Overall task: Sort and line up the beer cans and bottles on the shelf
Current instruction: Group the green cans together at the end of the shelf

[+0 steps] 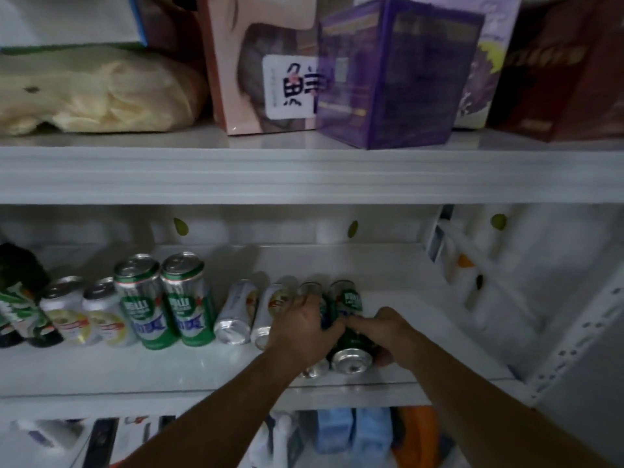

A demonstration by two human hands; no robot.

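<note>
Head view: on the white middle shelf point(101, 366), right of centre, the left hand point(300, 329) is curled over one lying can point(310, 289). The right hand point(383, 327) grasps a lying green can point(351, 358) touching the first can's right side. Both cans have their bases toward the near edge. Just left lie two white cans point(236, 315), also base-near. Further left stand two tall green cans point(145, 302), then two short white cans point(64, 312), all upright and close together. Dark green bottles point(20, 298) blur at the far left, and I cannot tell how many there are. That makes eight cans: four upright, four lying. The upper shelf point(304, 173) holds a yellow bag point(91, 92), a pink box point(243, 62), a purple box point(388, 72) whose contents cannot be made out, and a dark red box point(557, 62). Blue packs point(354, 434) sit on the level below.
</note>
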